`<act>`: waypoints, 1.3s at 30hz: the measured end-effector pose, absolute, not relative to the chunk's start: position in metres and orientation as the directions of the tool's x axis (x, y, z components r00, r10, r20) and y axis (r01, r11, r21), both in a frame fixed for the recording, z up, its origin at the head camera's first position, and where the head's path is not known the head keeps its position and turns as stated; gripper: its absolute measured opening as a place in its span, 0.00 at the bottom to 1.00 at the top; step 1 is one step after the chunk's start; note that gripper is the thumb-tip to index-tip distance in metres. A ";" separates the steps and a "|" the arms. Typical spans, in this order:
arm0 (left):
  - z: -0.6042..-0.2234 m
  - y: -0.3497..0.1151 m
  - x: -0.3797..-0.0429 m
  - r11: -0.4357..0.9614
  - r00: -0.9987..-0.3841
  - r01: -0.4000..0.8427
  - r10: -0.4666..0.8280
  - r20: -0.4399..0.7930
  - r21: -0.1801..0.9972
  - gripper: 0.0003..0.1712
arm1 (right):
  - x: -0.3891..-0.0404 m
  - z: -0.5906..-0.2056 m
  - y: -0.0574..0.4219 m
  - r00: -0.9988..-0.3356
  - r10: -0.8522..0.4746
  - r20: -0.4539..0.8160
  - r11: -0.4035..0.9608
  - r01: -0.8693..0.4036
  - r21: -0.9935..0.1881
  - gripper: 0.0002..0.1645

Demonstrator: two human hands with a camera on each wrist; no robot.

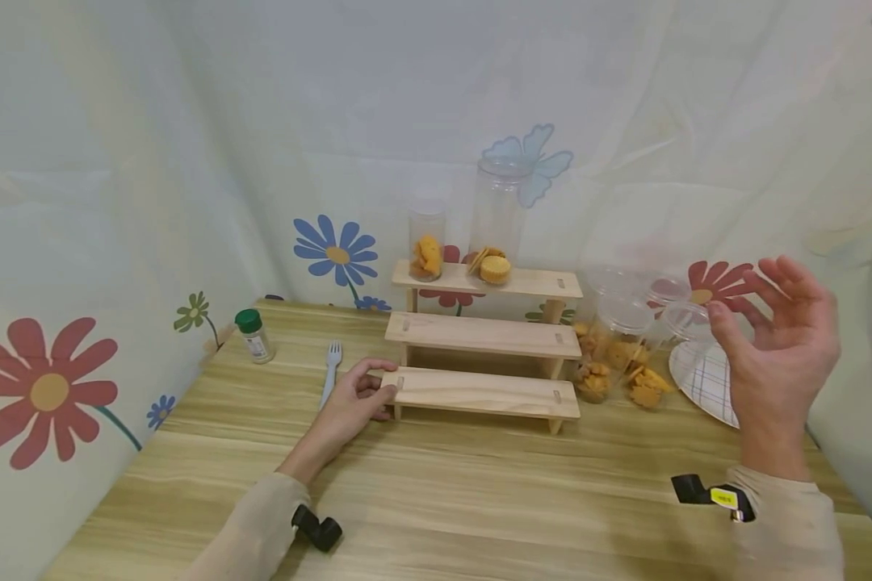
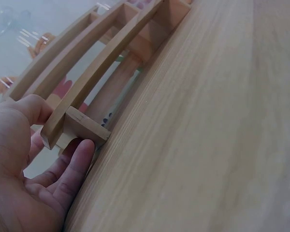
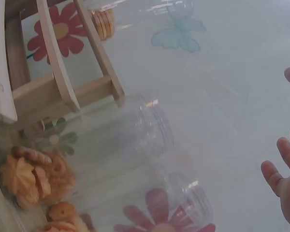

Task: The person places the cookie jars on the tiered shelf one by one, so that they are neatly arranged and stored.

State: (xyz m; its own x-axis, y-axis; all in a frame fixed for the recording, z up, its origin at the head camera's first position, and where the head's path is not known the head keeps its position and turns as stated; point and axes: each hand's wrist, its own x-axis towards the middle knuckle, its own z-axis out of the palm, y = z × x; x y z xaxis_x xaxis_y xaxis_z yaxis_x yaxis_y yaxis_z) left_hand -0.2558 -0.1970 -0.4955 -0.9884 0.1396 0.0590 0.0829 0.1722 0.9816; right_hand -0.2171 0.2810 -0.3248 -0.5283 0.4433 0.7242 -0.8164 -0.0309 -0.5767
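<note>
A three-tier wooden shelf [image 1: 483, 335] stands on the table. At the left end of its lowest tier my left hand [image 1: 352, 397] grips the board; in the left wrist view its fingers [image 2: 77, 166] curl beside the short leg. My right hand [image 1: 788, 347] is raised at the right with parted fingers and nothing in it. Nearest to it are several clear jars [image 1: 625, 319] of cookies standing right of the shelf. On the top tier are a small jar [image 1: 427, 242] of orange snacks and a tall jar [image 1: 497, 210] holding round biscuits.
A green-capped shaker [image 1: 254, 337] and a pale fork [image 1: 332, 367] lie to the left, the shaker upright. At the far right, a checked white plate [image 1: 705, 383] is partly behind my right hand. A flowered curtain [image 1: 378, 97] surrounds the wooden table [image 1: 465, 500].
</note>
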 end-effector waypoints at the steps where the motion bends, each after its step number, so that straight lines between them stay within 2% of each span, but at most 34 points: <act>1: -0.496 -0.197 -0.256 0.172 -0.988 0.083 0.140 0.059 0.982 0.22 | -0.218 -0.326 0.284 -0.530 0.446 0.721 -0.024 -0.812 -0.583 0.40; 5: -0.496 -0.197 -0.255 0.171 -0.988 0.084 0.141 0.060 0.982 0.22 | -0.222 -0.333 0.296 -0.575 0.464 0.674 0.054 -0.742 -0.669 0.41; 10: -0.495 -0.197 -0.256 0.170 -0.988 0.084 0.141 0.060 0.982 0.21 | -0.227 -0.345 0.308 -0.658 0.502 0.562 0.153 -0.572 -0.806 0.43; 19: -0.494 -0.196 -0.256 0.171 -0.989 0.082 0.139 0.058 0.982 0.22 | -0.245 -0.377 0.322 -0.718 0.501 0.484 0.270 -0.401 -0.875 0.45; 31: -0.494 -0.197 -0.255 0.165 -0.988 0.082 0.145 0.058 0.983 0.22 | -0.265 -0.422 0.335 -0.826 0.447 0.343 0.054 -0.357 -0.932 0.52; 39: -0.494 -0.196 -0.255 0.168 -0.989 0.073 0.139 0.049 0.983 0.22 | -0.270 -0.446 0.334 -0.863 0.411 0.293 0.080 -0.286 -0.955 0.50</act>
State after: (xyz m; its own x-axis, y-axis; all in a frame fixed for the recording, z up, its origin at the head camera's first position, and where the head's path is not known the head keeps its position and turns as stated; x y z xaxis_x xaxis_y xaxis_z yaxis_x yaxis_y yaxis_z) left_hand -0.2550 -0.1964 -0.4935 -0.9890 0.1392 0.0493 0.0726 0.1681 0.9831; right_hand -0.2702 0.3342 -0.4463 -0.8632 0.4112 0.2929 -0.2858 0.0804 -0.9549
